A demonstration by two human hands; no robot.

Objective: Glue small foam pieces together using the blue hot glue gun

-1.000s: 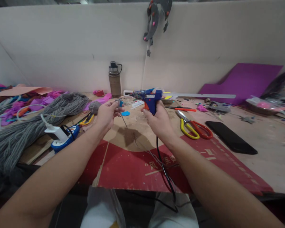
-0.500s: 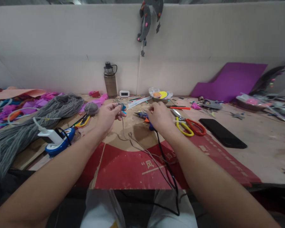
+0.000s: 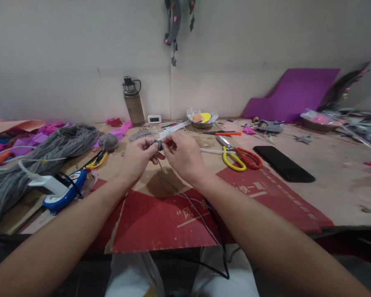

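Observation:
Between thumb and fingers my left hand (image 3: 140, 160) pinches a small dark blue-grey piece (image 3: 159, 145), mostly hidden by the fingertips. A thin grey yarn strand (image 3: 195, 206) trails from below it over the cardboard. My right hand (image 3: 185, 159) is closed in a pinch, its fingertips meeting the piece's right side; anything small inside them is hidden. Behind this hand, a whitish stick (image 3: 214, 151) pokes out to the right. Close by on the right lie scissors (image 3: 249, 158) with one yellow and one red handle.
A black phone (image 3: 283, 163) lies at the right. Grey yarn (image 3: 64, 144), a grey yarn ball (image 3: 108, 142) and a blue-and-white power strip (image 3: 64, 192) with a charger are at the left. A bottle (image 3: 133, 108) stands against the wall. Red-printed cardboard (image 3: 160, 231) covers the front edge.
My right hand has moved left from the small colourful items to the piece in my left hand. Its fingers are now pinched. The whole view has shifted slightly.

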